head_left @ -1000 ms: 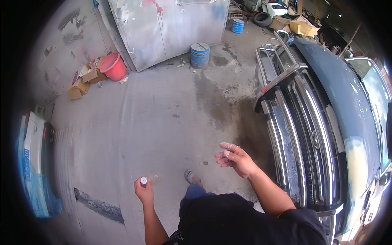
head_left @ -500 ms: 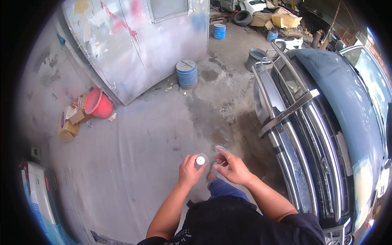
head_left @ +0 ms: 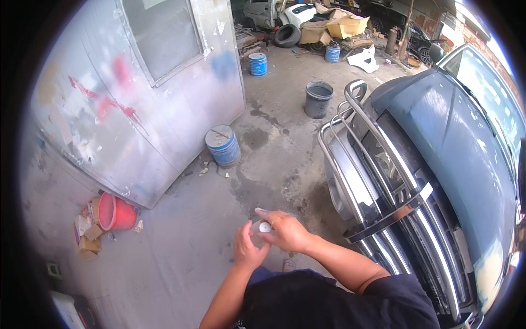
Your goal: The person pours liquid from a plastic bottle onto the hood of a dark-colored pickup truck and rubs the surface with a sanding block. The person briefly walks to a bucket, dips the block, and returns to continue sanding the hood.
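Observation:
Low in the middle of the view, my left hand [head_left: 249, 248] is closed round a small bottle with a round white cap [head_left: 264, 227], its body mostly hidden by fingers. My right hand [head_left: 287, 234] meets it from the right, thumb and fingers about the cap, with pale smudges on the fingertips. Both hands are held out in front of my dark shirt. Close by on the right stands a blue-grey vehicle [head_left: 449, 137] with a chrome front guard [head_left: 400, 192] and patches of pale filler on its body.
A paint-marked metal booth [head_left: 98, 137] stands at left, with a red bucket [head_left: 122, 218], cardboard boxes [head_left: 87, 247] and a blue drum [head_left: 224, 151] along it. A dark bucket [head_left: 319, 104] stands ahead on the concrete floor [head_left: 181, 274]. Farther back lie a tyre [head_left: 287, 35], cardboard and car parts.
My left hand has risen with the bottle toward my right, and my right hand has closed in on its cap. The view has turned, bringing more of the booth and back yard in.

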`<action>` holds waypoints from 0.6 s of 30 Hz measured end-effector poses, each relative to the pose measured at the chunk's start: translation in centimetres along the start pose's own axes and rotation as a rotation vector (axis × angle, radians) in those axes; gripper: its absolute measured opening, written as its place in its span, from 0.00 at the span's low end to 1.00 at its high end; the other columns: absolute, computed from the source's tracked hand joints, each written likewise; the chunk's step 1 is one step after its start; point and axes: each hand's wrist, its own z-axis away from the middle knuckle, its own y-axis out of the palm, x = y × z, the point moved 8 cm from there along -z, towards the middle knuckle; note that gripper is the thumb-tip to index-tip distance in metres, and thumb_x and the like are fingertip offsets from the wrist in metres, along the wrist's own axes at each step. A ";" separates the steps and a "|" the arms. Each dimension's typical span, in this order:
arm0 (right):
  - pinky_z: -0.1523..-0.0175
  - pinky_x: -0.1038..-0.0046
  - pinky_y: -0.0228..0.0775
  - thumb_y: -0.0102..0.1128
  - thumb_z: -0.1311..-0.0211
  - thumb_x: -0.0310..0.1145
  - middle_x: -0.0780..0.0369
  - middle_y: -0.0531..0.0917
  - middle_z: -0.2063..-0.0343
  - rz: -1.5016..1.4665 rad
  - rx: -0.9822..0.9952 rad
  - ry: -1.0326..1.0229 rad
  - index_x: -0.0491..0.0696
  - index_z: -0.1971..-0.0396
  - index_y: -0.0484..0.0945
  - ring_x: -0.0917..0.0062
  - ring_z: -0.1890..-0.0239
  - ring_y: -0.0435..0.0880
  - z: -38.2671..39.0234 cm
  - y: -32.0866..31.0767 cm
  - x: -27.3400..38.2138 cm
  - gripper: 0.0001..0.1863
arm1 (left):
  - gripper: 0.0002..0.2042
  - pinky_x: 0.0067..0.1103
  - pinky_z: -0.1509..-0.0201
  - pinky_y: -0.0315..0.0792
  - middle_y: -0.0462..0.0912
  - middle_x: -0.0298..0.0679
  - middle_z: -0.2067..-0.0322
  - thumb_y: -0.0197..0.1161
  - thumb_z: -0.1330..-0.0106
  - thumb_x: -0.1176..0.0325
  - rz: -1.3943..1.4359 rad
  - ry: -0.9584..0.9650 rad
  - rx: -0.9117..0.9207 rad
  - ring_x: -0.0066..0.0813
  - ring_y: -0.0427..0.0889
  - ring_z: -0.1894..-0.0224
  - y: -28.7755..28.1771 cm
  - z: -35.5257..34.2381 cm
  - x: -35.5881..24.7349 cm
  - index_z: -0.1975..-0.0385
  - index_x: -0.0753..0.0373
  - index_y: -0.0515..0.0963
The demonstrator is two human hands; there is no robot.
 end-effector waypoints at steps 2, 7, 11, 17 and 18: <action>0.50 0.63 0.76 0.68 0.43 0.35 0.52 0.83 0.55 -0.004 -0.091 0.040 0.43 0.36 0.68 0.59 0.55 0.84 -2.9 -1.5 -2.2 0.34 | 0.46 0.39 0.48 0.70 0.73 0.47 0.53 0.81 0.55 0.58 -0.055 0.025 -0.010 0.46 0.75 0.53 -0.1 -3.3 0.8 0.37 0.66 0.60; 0.53 0.66 0.77 0.66 0.41 0.35 0.54 0.84 0.58 -0.067 -0.114 0.268 0.44 0.35 0.66 0.65 0.62 0.85 -10.4 -3.5 -8.8 0.35 | 0.57 0.43 0.32 0.61 0.67 0.55 0.36 0.83 0.60 0.55 0.153 -0.134 0.308 0.55 0.66 0.35 6.5 -9.7 10.6 0.30 0.65 0.53; 0.54 0.64 0.77 0.62 0.38 0.38 0.54 0.84 0.61 -0.029 -0.192 0.271 0.43 0.35 0.65 0.62 0.62 0.85 -17.2 -3.7 -12.9 0.33 | 0.54 0.40 0.36 0.66 0.71 0.55 0.40 0.83 0.59 0.57 0.245 -0.201 0.422 0.54 0.70 0.38 9.7 -17.5 15.8 0.32 0.66 0.56; 0.55 0.56 0.76 0.57 0.34 0.52 0.48 0.84 0.68 0.172 -0.252 0.579 0.41 0.38 0.68 0.51 0.60 0.84 -25.0 -7.4 -17.4 0.34 | 0.46 0.42 0.39 0.67 0.74 0.54 0.46 0.81 0.57 0.60 0.041 0.024 0.458 0.56 0.72 0.43 12.0 -30.1 19.4 0.38 0.66 0.63; 0.56 0.55 0.76 0.56 0.33 0.54 0.48 0.84 0.69 0.190 -0.264 0.621 0.40 0.39 0.68 0.50 0.61 0.84 -25.9 -7.9 -18.5 0.35 | 0.44 0.42 0.39 0.67 0.74 0.53 0.46 0.81 0.57 0.60 0.014 0.086 0.448 0.56 0.72 0.43 12.8 -32.1 19.4 0.39 0.65 0.64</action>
